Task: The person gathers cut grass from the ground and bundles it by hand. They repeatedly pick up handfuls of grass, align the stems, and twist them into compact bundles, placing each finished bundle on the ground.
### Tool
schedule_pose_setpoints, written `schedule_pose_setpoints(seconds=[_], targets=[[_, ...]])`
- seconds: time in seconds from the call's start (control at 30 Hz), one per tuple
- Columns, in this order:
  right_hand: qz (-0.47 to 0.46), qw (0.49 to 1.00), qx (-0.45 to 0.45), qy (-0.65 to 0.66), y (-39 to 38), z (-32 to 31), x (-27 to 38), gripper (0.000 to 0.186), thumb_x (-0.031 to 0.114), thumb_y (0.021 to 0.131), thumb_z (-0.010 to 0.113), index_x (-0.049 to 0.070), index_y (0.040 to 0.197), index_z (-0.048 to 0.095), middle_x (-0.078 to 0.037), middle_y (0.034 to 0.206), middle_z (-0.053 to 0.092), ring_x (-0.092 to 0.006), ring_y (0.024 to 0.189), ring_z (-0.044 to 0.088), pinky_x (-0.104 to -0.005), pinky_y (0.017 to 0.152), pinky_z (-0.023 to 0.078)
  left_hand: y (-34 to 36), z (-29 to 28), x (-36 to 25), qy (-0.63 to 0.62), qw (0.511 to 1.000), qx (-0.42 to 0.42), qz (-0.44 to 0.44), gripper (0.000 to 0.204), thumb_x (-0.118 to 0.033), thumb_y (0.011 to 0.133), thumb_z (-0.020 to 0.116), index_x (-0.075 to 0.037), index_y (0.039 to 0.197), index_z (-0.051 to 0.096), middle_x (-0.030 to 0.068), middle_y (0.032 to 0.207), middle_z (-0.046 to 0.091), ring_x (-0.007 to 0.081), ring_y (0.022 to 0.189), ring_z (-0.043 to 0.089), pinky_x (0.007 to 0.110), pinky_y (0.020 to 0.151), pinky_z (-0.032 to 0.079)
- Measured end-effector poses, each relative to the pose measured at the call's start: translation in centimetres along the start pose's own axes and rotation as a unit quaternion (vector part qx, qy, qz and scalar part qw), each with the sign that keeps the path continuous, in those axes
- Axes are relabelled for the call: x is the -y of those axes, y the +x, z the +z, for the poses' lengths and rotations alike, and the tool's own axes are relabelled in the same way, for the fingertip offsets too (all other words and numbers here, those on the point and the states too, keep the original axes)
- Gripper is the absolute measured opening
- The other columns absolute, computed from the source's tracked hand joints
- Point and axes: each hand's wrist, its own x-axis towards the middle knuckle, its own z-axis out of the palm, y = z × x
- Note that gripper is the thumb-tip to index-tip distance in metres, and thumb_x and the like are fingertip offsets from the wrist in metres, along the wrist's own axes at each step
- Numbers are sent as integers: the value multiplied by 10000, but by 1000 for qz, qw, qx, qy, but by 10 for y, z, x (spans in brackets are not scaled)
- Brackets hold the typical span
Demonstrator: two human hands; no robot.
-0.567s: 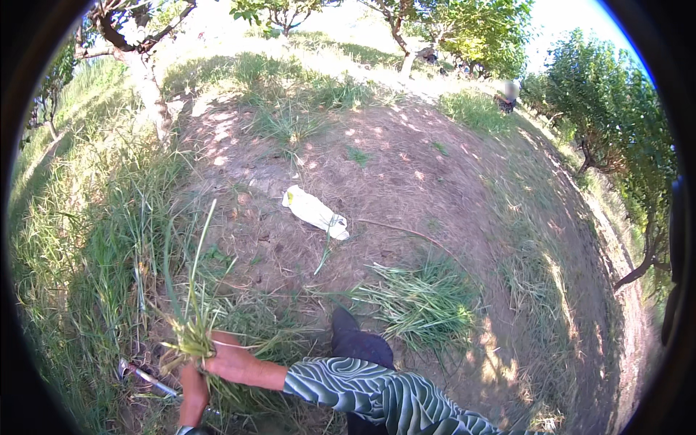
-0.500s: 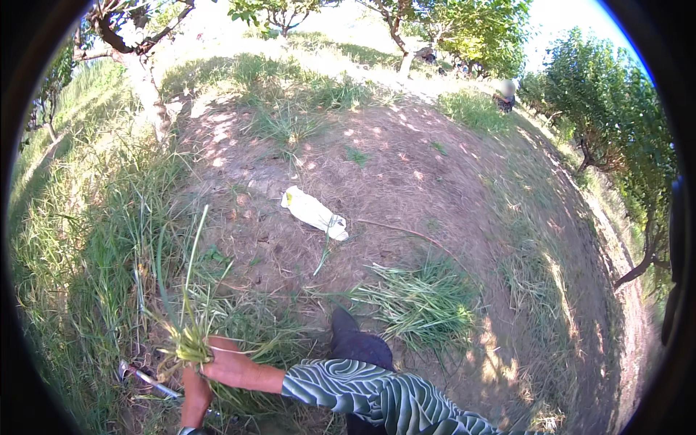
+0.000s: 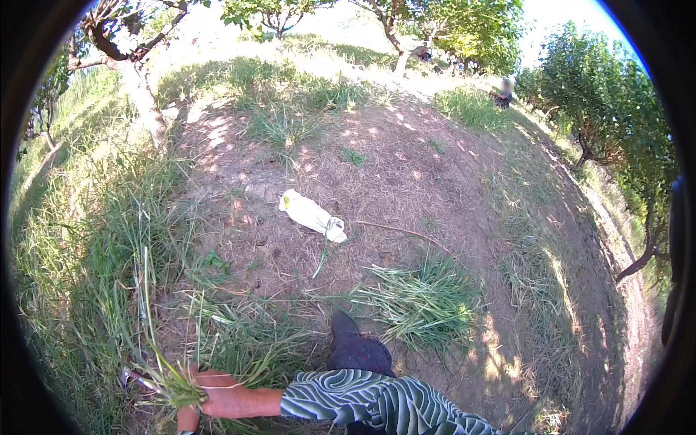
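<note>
My right hand (image 3: 221, 393) is closed on a bunch of green grass (image 3: 176, 380) low at the lower left, with long blades sticking up from it. My left hand (image 3: 188, 420) is just below and behind it, mostly hidden, so I cannot make out its fingers. A metal-handled tool (image 3: 133, 378) lies in the grass to the left of the bunch. Cut blades lie loose beside my hands. My dark-shod foot (image 3: 343, 326) is to the right of them.
A pile of cut grass (image 3: 413, 304) lies right of my foot. A white sack (image 3: 308, 215) and a thin stick (image 3: 399, 229) lie ahead on the dirt. Standing grass (image 3: 94, 246) covers the left side. Trees (image 3: 145, 109) line the slope; another person (image 3: 502, 100) is in the distance.
Both my hands have moved down and a little left with the grass bunch, whose blades now reach lower in the picture.
</note>
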Motion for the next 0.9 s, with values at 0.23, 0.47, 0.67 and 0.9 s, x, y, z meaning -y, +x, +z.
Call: schedule_pose_setpoints(seconds=[0.23, 0.47, 0.67, 0.9], targets=[[78, 996, -33, 20, 20, -19, -4, 284, 165, 782, 593, 66, 1048, 587, -160, 935, 614, -342, 855, 595, -427, 763, 472, 21, -37, -85, -316, 915, -215, 131, 134, 5, 809, 533, -2, 930, 590, 182, 821, 589, 313, 752, 586, 338, 647, 466], [146, 988, -46, 35, 39, -50, -7, 282, 154, 767, 620, 35, 1021, 588, -154, 886, 613, -255, 807, 587, -402, 752, 455, 7, -88, -66, -18, 929, -348, 123, 233, -8, 810, 602, 45, 1037, 599, 230, 995, 611, 365, 929, 573, 425, 857, 414], [185, 979, -84, 34, 40, -50, -22, 238, 159, 787, 631, 37, 990, 607, -95, 869, 616, -188, 794, 573, -351, 736, 468, -8, -110, -57, -64, 934, -349, 42, 229, -20, 838, 578, 43, 1058, 580, 172, 856, 608, 291, 782, 569, 374, 724, 432], [189, 977, -88, 38, 43, -44, -27, 223, 170, 776, 632, 45, 960, 617, -107, 863, 619, -201, 810, 574, -363, 745, 460, -16, -130, -46, -191, 893, -407, 31, 135, -99, 912, 510, 20, 936, 569, 3, 650, 446, 88, 583, 399, 264, 514, 327]])
